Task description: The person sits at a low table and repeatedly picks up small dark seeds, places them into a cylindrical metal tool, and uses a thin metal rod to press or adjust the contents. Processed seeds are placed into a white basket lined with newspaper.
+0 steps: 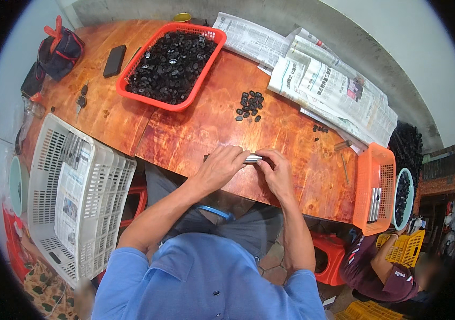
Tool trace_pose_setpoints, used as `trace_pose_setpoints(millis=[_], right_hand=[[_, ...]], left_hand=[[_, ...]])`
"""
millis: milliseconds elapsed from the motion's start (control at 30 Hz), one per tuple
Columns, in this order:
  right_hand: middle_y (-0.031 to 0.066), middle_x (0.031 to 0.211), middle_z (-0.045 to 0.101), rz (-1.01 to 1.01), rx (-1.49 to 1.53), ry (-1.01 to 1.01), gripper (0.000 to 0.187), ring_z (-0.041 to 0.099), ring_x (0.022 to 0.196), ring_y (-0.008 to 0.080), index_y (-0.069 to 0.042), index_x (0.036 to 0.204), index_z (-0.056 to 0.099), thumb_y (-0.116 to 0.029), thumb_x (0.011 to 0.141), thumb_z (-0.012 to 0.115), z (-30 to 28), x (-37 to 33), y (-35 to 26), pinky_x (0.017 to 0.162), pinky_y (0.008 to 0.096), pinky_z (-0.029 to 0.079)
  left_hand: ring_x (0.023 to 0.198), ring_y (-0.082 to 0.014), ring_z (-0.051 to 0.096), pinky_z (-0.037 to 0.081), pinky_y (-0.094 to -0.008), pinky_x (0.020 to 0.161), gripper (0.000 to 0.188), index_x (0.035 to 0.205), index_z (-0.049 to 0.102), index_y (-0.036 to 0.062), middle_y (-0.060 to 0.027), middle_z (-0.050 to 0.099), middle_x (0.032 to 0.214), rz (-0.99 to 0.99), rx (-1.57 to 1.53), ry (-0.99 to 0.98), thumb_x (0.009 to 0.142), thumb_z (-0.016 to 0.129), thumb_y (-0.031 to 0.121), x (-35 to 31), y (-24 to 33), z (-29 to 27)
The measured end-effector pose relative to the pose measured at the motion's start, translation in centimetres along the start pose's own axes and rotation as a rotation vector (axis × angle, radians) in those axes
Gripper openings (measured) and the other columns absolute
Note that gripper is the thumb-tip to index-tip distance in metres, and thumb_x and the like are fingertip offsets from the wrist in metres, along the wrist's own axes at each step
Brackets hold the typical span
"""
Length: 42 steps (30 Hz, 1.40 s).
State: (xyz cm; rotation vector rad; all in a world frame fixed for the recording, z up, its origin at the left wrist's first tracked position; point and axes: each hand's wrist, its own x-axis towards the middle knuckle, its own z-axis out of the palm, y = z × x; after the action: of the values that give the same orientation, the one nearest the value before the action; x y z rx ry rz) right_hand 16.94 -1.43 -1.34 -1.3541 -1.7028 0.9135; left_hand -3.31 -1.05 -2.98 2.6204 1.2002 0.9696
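A slim silver metal piece [251, 159] lies across the table's near edge in front of me, between my two hands. My left hand [221, 166] is closed over its left part, and a dark end shows just past that hand. At the right end, my right hand [277, 172] pinches the piece between thumb and fingers. Whether a small part sits under the right fingertips is hidden. Beyond my hands lies a loose group of small black oval parts [250, 105]. Farther left stands a red plastic basket [176, 105] heaped with similar black parts [171, 66].
Newspapers [323, 80] cover the back right. At right are an orange basket [366, 181] with silver pieces, a bowl [410, 186] of black parts, and a co-worker's sleeve [398, 282]. A white crate [99, 186] stands left; keys [81, 98] and a dark box [114, 61] lie beyond.
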Motion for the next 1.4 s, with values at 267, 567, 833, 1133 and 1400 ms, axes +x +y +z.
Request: trace_pose_setpoints(millis=[267,567,833,1133,1400], right_hand=[[0.0154,0.104,0.068,-0.182,-0.126,0.070,0.019,0.066,0.097,0.0299,0.002,0.100,0.067,0.004,0.081,0.068,0.4,-1.3,0.5,0.085,0.0354,0.053],[0.0133,0.099,0.068,-0.069,-0.036,0.029,0.011,0.066,0.090,0.0219,0.003,0.095,0.067,0.002,0.084,0.067,-0.1,-0.5,1.0,0.078,0.0301,0.051],[0.0165,0.096,0.055,-0.080,-0.552,0.228,0.023,0.051,0.097,0.0345,-0.002,0.092,0.060,-0.024,0.087,0.064,3.8,5.1,0.8,0.087,0.0465,0.037],[0.0232,0.125,0.049,-0.040,-0.577,0.236,0.028,0.044,0.119,0.0398,0.003,0.105,0.053,-0.018,0.088,0.060,4.2,4.7,1.0,0.104,0.0508,0.030],[0.0245,0.126,0.048,-0.085,-0.541,0.237,0.029,0.044,0.119,0.0408,0.004,0.108,0.051,-0.015,0.087,0.060,4.3,4.7,1.2,0.105,0.0511,0.029]], left_hand=[[0.092,-0.0237,0.058,0.045,-0.0363,0.081,0.036,0.118,0.060,0.0002,-0.0088,0.057,0.097,0.001,-0.015,-0.033,0.083,0.058,0.011,-0.7,0.4,-0.1],[0.084,-0.0233,0.058,0.047,-0.0353,0.074,0.029,0.111,0.066,0.0057,-0.0067,0.057,0.091,0.011,0.093,-0.110,0.084,0.066,0.017,0.0,0.5,-0.7],[0.083,-0.0239,0.057,0.046,-0.0364,0.073,0.029,0.106,0.066,0.0055,-0.0069,0.055,0.089,0.009,-0.012,-0.126,0.082,0.070,0.020,0.1,-0.6,-0.4],[0.082,-0.0246,0.056,0.045,-0.0367,0.073,0.039,0.115,0.064,0.0068,-0.0063,0.054,0.087,-0.070,-0.070,-0.192,0.081,0.072,0.024,0.6,-0.2,-1.1],[0.080,-0.0216,0.056,0.045,-0.0335,0.071,0.039,0.115,0.065,0.0067,-0.0047,0.054,0.085,0.021,0.062,-0.240,0.082,0.070,0.027,-0.3,-0.5,-0.4]])
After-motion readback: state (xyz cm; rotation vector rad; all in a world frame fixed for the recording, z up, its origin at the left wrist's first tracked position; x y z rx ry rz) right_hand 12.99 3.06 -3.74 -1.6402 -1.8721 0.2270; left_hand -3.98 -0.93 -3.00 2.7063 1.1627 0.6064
